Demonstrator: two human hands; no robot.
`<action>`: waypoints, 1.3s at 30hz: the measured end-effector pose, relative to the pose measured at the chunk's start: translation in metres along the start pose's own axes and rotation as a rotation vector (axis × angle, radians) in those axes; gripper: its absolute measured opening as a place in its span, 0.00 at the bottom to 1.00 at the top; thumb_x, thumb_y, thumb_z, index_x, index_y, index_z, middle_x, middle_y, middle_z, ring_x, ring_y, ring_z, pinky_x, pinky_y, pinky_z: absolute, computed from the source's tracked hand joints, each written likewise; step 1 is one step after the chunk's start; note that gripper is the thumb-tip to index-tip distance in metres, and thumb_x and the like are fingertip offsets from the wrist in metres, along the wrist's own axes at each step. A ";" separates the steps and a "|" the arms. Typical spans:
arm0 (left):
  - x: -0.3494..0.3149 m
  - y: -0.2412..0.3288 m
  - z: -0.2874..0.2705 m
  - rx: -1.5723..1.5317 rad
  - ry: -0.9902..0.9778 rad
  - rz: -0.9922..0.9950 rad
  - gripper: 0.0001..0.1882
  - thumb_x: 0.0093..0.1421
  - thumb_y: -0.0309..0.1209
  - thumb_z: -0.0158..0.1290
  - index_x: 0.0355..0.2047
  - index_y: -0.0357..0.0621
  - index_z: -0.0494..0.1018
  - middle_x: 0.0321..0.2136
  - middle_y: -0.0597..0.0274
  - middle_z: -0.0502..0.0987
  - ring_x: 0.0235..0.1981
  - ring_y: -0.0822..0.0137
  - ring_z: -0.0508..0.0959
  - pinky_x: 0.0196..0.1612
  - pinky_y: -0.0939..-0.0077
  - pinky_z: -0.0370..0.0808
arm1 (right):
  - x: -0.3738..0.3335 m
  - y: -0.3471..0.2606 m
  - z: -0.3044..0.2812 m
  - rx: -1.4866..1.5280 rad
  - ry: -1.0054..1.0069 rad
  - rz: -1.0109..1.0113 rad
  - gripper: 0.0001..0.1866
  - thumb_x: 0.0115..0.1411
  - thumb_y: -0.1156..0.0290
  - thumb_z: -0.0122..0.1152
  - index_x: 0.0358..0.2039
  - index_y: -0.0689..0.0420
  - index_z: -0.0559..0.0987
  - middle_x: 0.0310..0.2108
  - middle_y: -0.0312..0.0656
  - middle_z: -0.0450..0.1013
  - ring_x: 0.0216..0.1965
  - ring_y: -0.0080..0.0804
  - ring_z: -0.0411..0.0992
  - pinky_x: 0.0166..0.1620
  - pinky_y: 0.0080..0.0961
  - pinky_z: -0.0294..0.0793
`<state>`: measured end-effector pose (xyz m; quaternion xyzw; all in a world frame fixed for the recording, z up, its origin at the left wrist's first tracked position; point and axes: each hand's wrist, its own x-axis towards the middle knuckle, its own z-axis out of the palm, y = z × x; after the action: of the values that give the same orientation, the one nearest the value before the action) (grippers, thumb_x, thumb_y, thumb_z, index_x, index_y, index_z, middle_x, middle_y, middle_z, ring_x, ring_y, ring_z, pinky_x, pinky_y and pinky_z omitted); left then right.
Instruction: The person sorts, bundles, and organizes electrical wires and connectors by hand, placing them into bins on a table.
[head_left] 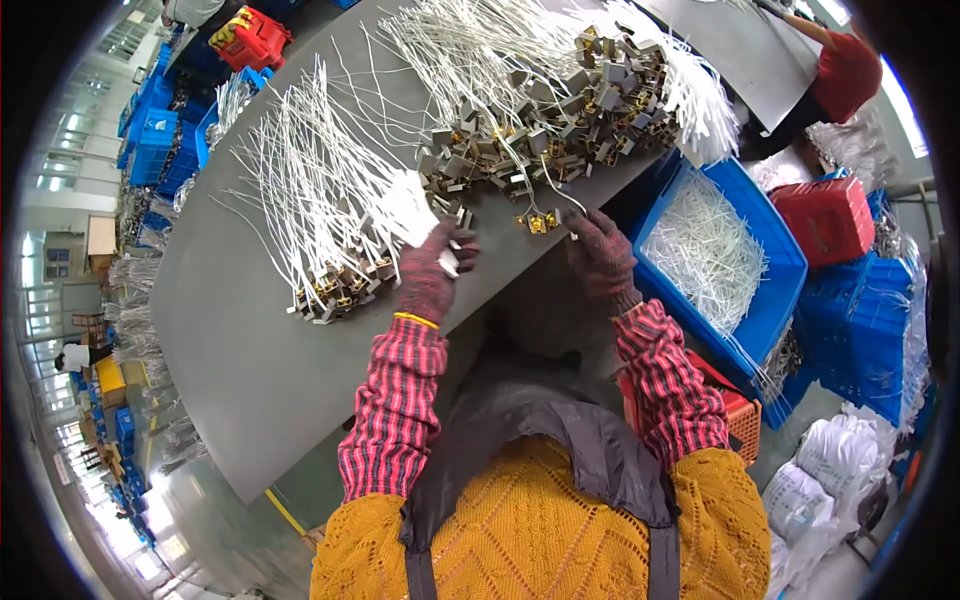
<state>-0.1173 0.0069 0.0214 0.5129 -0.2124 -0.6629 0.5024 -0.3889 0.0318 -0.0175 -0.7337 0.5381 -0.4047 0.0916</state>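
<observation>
Bright brassy metal glints among dull grey, metal-looking blocks [607, 98] at the ends of smooth, plastic-coated wires [345, 210] on a matt, smooth worktop [220, 380]. Rough knit gloves [428, 285] meet puckered cloth oversleeves [395, 400] and a coarse openwork-knit sweater [540, 520] (its yarn matt throughout). Smooth, hard plastic forms the blue crate [782, 285]; a red plastic-looking container [822, 222] appears glossier, while wrinkled, plastic-looking sacks [835, 455] carry a soft sheen.

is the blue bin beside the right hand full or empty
Not empty: thin white strips cover the inside of the blue bin, its wall showing above them; their depth cannot be told.
</observation>
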 end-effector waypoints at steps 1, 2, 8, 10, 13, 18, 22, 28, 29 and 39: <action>-0.004 -0.008 0.014 0.020 0.027 -0.095 0.14 0.61 0.36 0.59 0.41 0.38 0.75 0.32 0.51 0.81 0.25 0.57 0.82 0.26 0.66 0.79 | 0.000 -0.009 -0.012 0.074 0.092 -0.100 0.24 0.51 0.78 0.64 0.51 0.49 0.78 0.47 0.49 0.76 0.39 0.50 0.77 0.38 0.38 0.78; -0.009 -0.018 0.029 -0.016 -0.021 -0.096 0.16 0.60 0.37 0.60 0.41 0.39 0.75 0.32 0.50 0.81 0.24 0.56 0.82 0.24 0.65 0.78 | 0.003 -0.017 -0.020 0.071 0.091 -0.106 0.24 0.51 0.78 0.64 0.51 0.49 0.78 0.47 0.49 0.76 0.39 0.50 0.77 0.38 0.38 0.78; 0.003 -0.058 0.094 -0.123 0.013 -0.031 0.10 0.64 0.31 0.57 0.40 0.37 0.75 0.31 0.59 0.79 0.31 0.64 0.81 0.31 0.72 0.79 | 0.017 -0.045 -0.061 0.022 0.036 -0.353 0.23 0.47 0.78 0.64 0.48 0.52 0.79 0.51 0.49 0.75 0.39 0.46 0.77 0.39 0.36 0.79; 0.011 -0.066 0.100 0.072 0.018 0.020 0.10 0.65 0.32 0.56 0.40 0.38 0.75 0.31 0.57 0.79 0.31 0.62 0.81 0.32 0.67 0.79 | 0.015 -0.045 -0.070 -0.073 -0.216 -0.450 0.25 0.50 0.72 0.60 0.52 0.50 0.77 0.56 0.47 0.72 0.41 0.44 0.76 0.40 0.35 0.78; 0.021 -0.076 0.108 -0.114 0.046 -0.208 0.10 0.66 0.33 0.54 0.40 0.38 0.75 0.31 0.55 0.80 0.31 0.60 0.81 0.32 0.64 0.80 | 0.006 -0.040 -0.081 -0.294 -0.472 -0.457 0.26 0.53 0.68 0.55 0.55 0.49 0.75 0.58 0.45 0.70 0.42 0.41 0.75 0.40 0.34 0.77; 0.005 -0.082 0.122 -0.082 -0.056 -0.152 0.13 0.66 0.33 0.53 0.38 0.31 0.74 0.29 0.50 0.79 0.30 0.54 0.81 0.34 0.60 0.81 | 0.000 -0.029 -0.093 -0.284 -0.386 -0.523 0.23 0.53 0.69 0.54 0.52 0.49 0.76 0.54 0.41 0.71 0.38 0.38 0.75 0.38 0.34 0.77; -0.002 -0.073 0.139 -0.232 -0.116 -0.204 0.12 0.66 0.32 0.53 0.36 0.30 0.72 0.28 0.49 0.78 0.28 0.54 0.80 0.33 0.59 0.81 | 0.004 -0.032 -0.099 -0.397 -0.350 -0.551 0.17 0.55 0.69 0.53 0.47 0.48 0.77 0.51 0.38 0.72 0.34 0.36 0.75 0.34 0.32 0.77; 0.004 -0.076 0.157 -0.118 0.086 -0.216 0.07 0.63 0.29 0.53 0.30 0.39 0.71 0.21 0.63 0.71 0.17 0.67 0.71 0.18 0.74 0.68 | -0.017 -0.068 -0.082 -0.535 -0.658 -0.079 0.10 0.54 0.68 0.57 0.37 0.54 0.79 0.35 0.43 0.75 0.33 0.41 0.77 0.33 0.40 0.77; 0.001 -0.081 0.161 -0.042 0.100 -0.226 0.05 0.61 0.28 0.54 0.29 0.41 0.71 0.19 0.66 0.69 0.15 0.72 0.68 0.15 0.78 0.61 | -0.023 -0.073 -0.078 -0.541 -0.594 -0.094 0.10 0.54 0.68 0.57 0.37 0.54 0.79 0.35 0.43 0.75 0.33 0.41 0.77 0.33 0.40 0.77; 0.009 -0.087 0.165 -0.256 0.382 -0.159 0.07 0.54 0.26 0.55 0.21 0.45 0.69 0.16 0.67 0.66 0.13 0.72 0.64 0.15 0.78 0.57 | -0.206 -0.083 -0.177 0.663 -0.363 0.696 0.10 0.58 0.67 0.63 0.38 0.59 0.80 0.32 0.37 0.75 0.33 0.30 0.75 0.36 0.26 0.74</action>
<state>-0.3031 -0.0046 0.0109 0.5761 0.0135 -0.6129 0.5406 -0.4714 0.2969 0.0443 -0.5010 0.5688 -0.3652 0.5405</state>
